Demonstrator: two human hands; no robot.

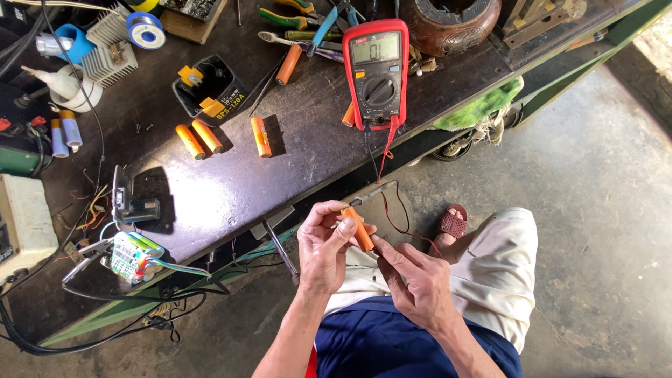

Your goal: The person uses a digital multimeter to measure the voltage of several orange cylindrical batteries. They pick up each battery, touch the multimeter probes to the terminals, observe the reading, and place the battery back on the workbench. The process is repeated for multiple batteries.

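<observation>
My left hand (pixel 323 246) pinches an orange cylindrical battery cell (pixel 359 229) between thumb and fingers, just below the bench edge. A black probe (pixel 373 192) touches the cell's upper end. My right hand (pixel 414 278) is pressed against the cell's lower end with its fingers closed on a thin red probe lead (pixel 402 228). Both leads run up to a red and black multimeter (pixel 376 73) lying on the dark workbench (pixel 231 178), its display lit.
Three more orange cells (pixel 260 136) lie on the bench beside a black battery case (pixel 208 89). A circuit board with wires (pixel 131 255) sits at the bench's front left. Pliers, solder reel and heat sinks crowd the back. Concrete floor to the right.
</observation>
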